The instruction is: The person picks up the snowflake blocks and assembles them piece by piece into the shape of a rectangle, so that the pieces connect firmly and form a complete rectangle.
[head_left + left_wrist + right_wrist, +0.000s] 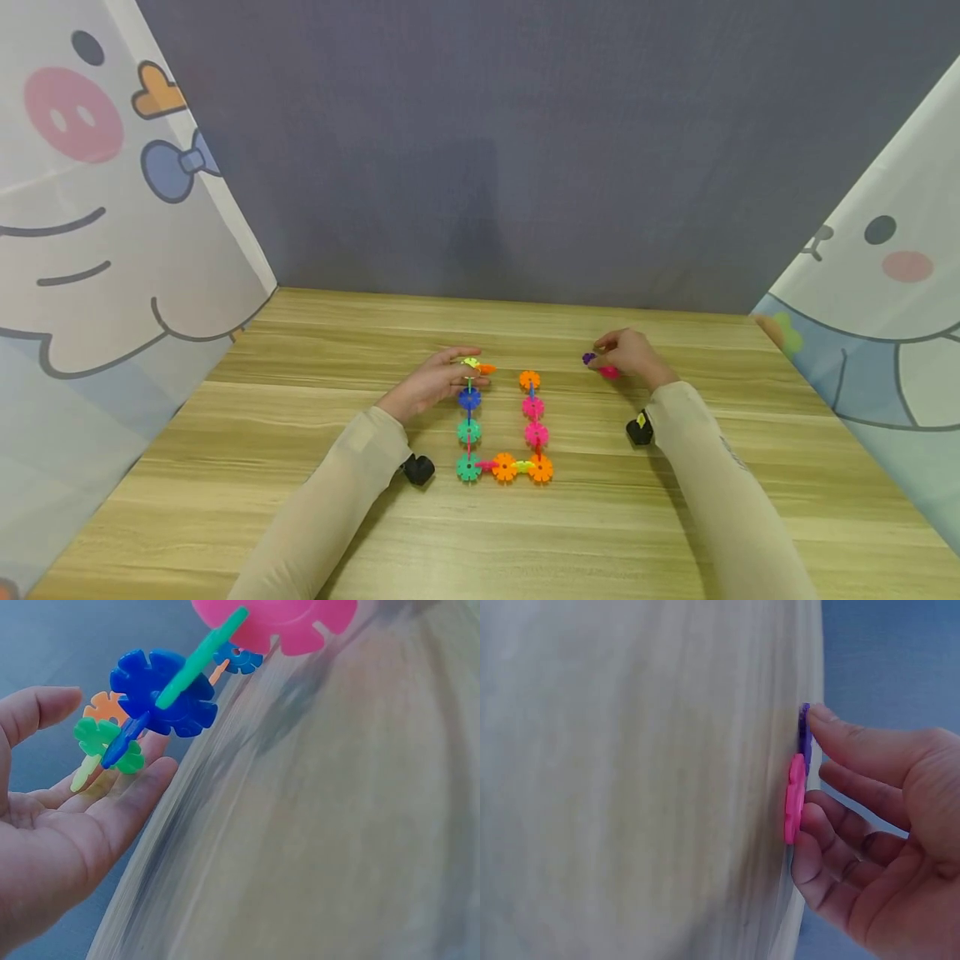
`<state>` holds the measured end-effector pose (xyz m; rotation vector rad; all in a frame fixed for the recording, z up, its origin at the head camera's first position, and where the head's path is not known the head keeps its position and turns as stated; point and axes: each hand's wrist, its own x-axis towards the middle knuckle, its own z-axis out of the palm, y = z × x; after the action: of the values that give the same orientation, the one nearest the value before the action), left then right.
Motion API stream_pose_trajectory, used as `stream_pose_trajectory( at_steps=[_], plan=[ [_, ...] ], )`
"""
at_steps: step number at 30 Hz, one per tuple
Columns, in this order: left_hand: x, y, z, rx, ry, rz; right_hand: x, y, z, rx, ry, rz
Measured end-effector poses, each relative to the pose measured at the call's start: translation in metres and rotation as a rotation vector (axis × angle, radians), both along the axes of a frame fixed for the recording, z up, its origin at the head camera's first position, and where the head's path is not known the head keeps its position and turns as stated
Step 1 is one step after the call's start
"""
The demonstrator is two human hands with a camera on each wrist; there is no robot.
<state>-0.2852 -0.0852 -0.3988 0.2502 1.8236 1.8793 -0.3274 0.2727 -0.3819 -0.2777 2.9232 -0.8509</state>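
Note:
Linked snowflake discs form a U-shaped chain on the table, with blue (pixel 469 399), green (pixel 468 467) and orange (pixel 505 467) discs among them. At the chain's upper left end, my left hand (pixel 431 385) has its fingers around a yellow-green disc (pixel 470 363) with an orange disc (pixel 487 368) beside it. The left wrist view shows its thumb apart from the discs and the fingers extended behind them. On the right, the thumb of my right hand (pixel 632 354) touches a purple disc (pixel 805 735). Its curled lower fingers lie against a pink disc (pixel 795 799), without a visible pinch.
The wooden table (pixel 300 375) meets a grey back panel (pixel 480 167). Cartoon-printed curtains stand at the left (pixel 112 275) and right (pixel 900 350). The chain's right side ends at an orange disc (pixel 529 380), between the two hands.

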Motion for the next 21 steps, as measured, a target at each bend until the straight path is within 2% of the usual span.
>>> stream_pose_trajectory(
  at_steps=[6,18,21],
  plan=[
    [-0.0016,0.0000,-0.0017,-0.001,0.003,-0.003,-0.0010,-0.0015,-0.0010,0.017,-0.015,0.026],
    [-0.0045,0.0027,-0.0040,0.004,-0.005,0.023,-0.0020,-0.0043,0.0000,0.035,-0.049,-0.009],
    [-0.0049,0.0032,-0.0044,0.004,0.000,0.028,-0.0023,-0.0053,-0.0003,0.031,-0.030,-0.018]
  ],
)
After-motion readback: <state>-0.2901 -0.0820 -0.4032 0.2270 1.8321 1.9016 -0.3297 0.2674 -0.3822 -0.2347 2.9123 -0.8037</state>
